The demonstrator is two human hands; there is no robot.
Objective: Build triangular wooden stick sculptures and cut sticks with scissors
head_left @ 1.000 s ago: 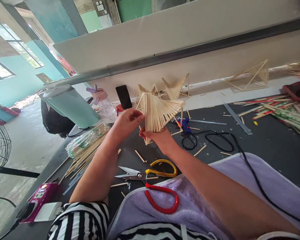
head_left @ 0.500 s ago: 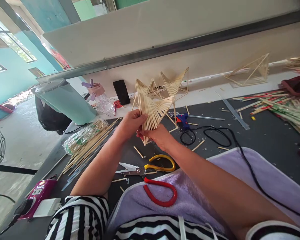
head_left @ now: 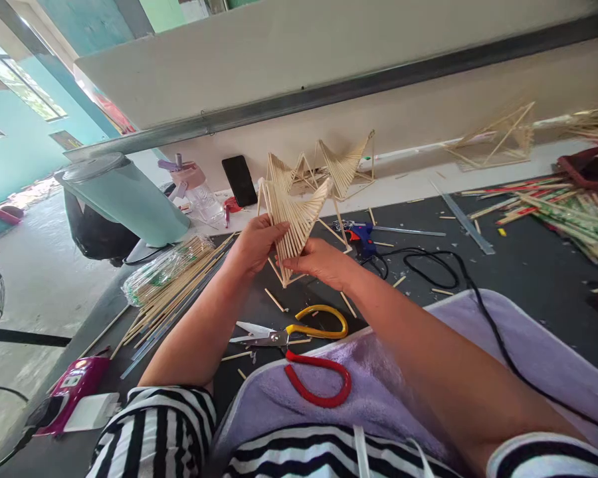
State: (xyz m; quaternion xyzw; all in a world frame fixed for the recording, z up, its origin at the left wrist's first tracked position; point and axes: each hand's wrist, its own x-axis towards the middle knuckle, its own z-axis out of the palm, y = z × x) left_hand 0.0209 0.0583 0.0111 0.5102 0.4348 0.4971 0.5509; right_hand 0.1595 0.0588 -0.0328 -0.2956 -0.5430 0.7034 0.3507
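Centrally, one stick model (head_left: 296, 216), pale, ribbed, saddle-curved; left hand (head_left: 255, 245) clamped on at 9 o'clock, right hand (head_left: 326, 263) likewise at 6. Beyond: one phone (head_left: 239, 180), 10 o'clock; one glue gun (head_left: 363, 240), 3.

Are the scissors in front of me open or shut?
Open: the scissors have their blades parted at the tips, and the yellow handle and red handle spread apart.

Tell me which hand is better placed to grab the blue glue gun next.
Probably the right hand: it lies nearer the glue gun than the left hand does, though both hold the stick model.
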